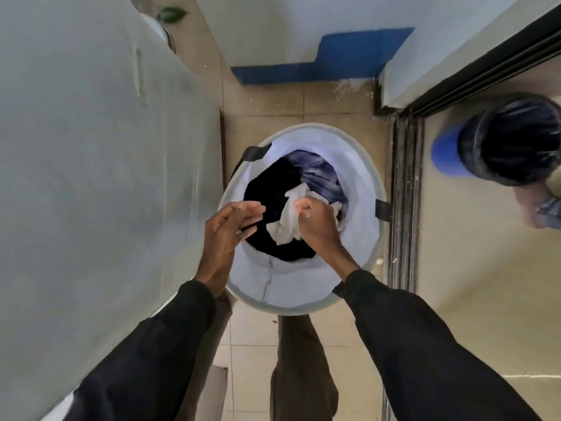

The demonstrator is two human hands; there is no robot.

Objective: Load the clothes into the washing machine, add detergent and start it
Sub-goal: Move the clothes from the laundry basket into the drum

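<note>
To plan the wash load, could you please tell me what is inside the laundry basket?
The laundry basket holds a black garment, a bluish garment and a white cloth that the right hand grips. Whatever lies beneath them is covered.

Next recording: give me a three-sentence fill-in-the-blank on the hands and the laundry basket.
1. The right hand grips a ____ cloth.
2. The left hand, fingers straight, holds ____.
3. The basket stands on the tiled ____.
Missing words: white; nothing; floor.
</note>
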